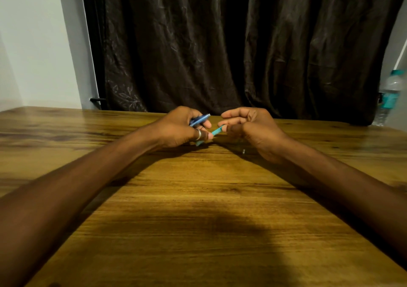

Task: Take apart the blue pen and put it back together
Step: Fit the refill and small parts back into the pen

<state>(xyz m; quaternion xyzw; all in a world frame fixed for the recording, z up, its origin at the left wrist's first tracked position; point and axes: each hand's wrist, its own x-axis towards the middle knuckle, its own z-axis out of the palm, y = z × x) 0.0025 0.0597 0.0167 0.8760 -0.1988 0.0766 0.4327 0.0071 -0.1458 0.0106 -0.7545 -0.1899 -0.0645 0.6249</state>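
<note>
- Now the blue pen (204, 124) is in two pieces, held just above the desk (198, 198) towards its far edge.
- Left hand (182, 128): fingers curl round the blue barrel (200, 119), whose end pokes out to the right.
- Right hand (248, 128): fingers pinch the right end of the thin teal tube (217, 130); its left end runs under the left fingertips.
- Both pieces look light. The barrel seems stiff and smooth, so grip mid-body; the tube may flex, so hold it near the end being fed in.

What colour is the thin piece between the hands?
The thin piece is light turquoise, paler than the blue barrel; head view.
</note>
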